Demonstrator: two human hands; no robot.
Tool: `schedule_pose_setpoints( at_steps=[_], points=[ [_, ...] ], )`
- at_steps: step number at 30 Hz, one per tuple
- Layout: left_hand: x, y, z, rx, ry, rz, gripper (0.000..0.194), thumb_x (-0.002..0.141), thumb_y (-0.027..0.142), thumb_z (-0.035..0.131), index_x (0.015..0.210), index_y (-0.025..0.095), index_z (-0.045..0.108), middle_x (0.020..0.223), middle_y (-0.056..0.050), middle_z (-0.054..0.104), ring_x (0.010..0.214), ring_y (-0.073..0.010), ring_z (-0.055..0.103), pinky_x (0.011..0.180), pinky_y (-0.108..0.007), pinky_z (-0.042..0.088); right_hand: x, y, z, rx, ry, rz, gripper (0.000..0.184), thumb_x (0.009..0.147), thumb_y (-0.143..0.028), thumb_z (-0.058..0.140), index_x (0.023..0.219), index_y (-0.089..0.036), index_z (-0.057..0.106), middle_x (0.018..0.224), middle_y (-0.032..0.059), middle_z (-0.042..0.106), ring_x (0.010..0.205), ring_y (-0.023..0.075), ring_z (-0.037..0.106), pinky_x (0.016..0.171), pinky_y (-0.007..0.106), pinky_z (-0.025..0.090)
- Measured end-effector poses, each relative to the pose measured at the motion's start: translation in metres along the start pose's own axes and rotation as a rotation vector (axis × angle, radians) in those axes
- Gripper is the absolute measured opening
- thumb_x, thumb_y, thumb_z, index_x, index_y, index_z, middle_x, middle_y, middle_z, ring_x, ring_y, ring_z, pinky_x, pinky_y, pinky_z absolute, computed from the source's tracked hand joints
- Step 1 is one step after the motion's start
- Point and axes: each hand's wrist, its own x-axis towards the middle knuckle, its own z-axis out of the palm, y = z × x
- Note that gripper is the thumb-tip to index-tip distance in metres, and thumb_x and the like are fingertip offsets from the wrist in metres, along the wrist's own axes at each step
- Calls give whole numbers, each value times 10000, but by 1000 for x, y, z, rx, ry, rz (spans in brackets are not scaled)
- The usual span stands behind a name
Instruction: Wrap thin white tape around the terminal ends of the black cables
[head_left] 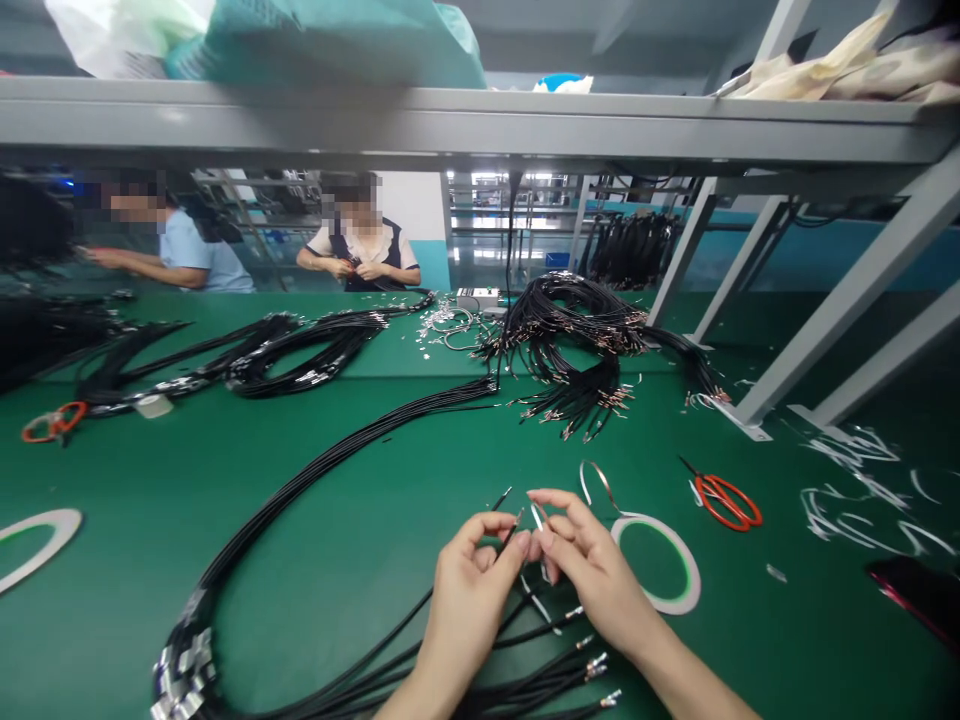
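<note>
My left hand (469,585) pinches the end of a thin black cable (501,500) between thumb and fingers, low in the middle of the view. My right hand (585,560) is closed beside it and pinches a small strip of white tape (537,517) at the cable tip. The fingertips of both hands nearly touch. Below my hands lies a bundle of black cables with metal terminals (592,665). A flat roll of white tape (675,560) lies on the green table just right of my right hand, its loose end curling upward.
Orange-handled scissors (726,500) lie right of the tape roll. Large coils of black cables (577,340) fill the table's middle and far left (300,350). Another tape ring (37,540) sits at the left edge. Two people work across the table. A grey shelf frame (825,320) stands right.
</note>
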Motion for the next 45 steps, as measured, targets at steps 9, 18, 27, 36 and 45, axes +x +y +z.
schedule_pose_setpoints(
  at_steps=[9, 18, 27, 36, 45],
  points=[
    [0, 4, 6, -60, 12, -74, 333, 670, 392, 759, 826, 107, 687, 516, 19, 596, 316, -9, 310, 309, -141, 186, 0, -3, 0, -39, -76, 37, 243, 937, -265, 474, 1156, -197, 555, 656, -24, 598, 528, 124, 442, 545, 246, 346],
    [2, 7, 6, -98, -10, -57, 278, 693, 386, 745, 761, 126, 672, 495, 26, 601, 376, -48, 440, 368, -140, 302, 1, 2, -3, 41, -113, 48, 305, 947, -355, 472, 1194, -189, 537, 691, -5, 620, 484, 106, 410, 496, 231, 317],
    [4, -4, 1, -3, -38, 11, 184, 792, 312, 666, 842, 136, 653, 600, 13, 648, 503, -88, 552, 501, -165, 405, 1, 9, -4, 12, -115, 88, 349, 943, -397, 477, 1228, -207, 548, 690, -5, 612, 480, 96, 375, 461, 212, 268],
    [2, -5, -2, 93, 7, 32, 268, 783, 288, 650, 1016, 156, 641, 893, -51, 694, 625, -122, 636, 619, -219, 493, 1, 6, -6, -4, -145, 91, 492, 936, -422, 475, 1388, -238, 413, 635, -35, 553, 475, 103, 336, 467, 212, 275],
    [3, -5, -2, 143, 22, 76, 202, 796, 321, 652, 906, 152, 669, 830, -35, 703, 692, -147, 623, 666, -227, 479, -2, 7, -5, -34, -143, 87, 464, 965, -381, 434, 1404, -252, 356, 677, -22, 592, 503, 108, 382, 498, 225, 313]
  ],
)
